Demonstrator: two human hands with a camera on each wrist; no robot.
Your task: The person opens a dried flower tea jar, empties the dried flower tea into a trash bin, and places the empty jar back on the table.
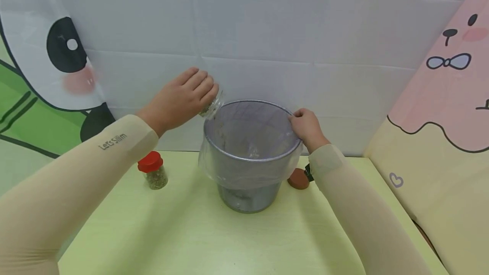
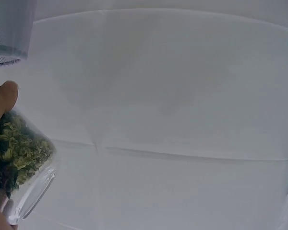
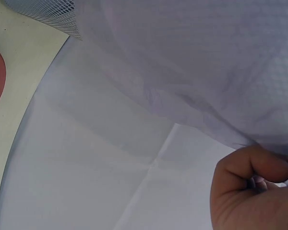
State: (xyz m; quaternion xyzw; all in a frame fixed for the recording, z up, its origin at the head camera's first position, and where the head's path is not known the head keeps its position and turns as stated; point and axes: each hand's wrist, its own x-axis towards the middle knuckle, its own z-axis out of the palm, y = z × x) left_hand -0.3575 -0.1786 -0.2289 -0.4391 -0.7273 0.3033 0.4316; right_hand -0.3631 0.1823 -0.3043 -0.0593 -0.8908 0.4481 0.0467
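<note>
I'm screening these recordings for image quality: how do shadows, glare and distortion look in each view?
Head: soft shadows fall on the table to either side of the bin; left wrist: pale highlights streak the clear jar near its rim; right wrist: the table's edge bows, perhaps lens distortion, and the right hand looks dim.

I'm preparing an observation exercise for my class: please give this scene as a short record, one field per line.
Bin: grey, upright on the table, lined with a translucent bag folded over its rim
Left hand: holds a tilted clear jar of greenish pieces near the bin's left rim
Right hand: grips the bin's right rim
Red-lidded jar: upright, left of the bin
Reddish-brown disc: on the table, right of the bin
</note>
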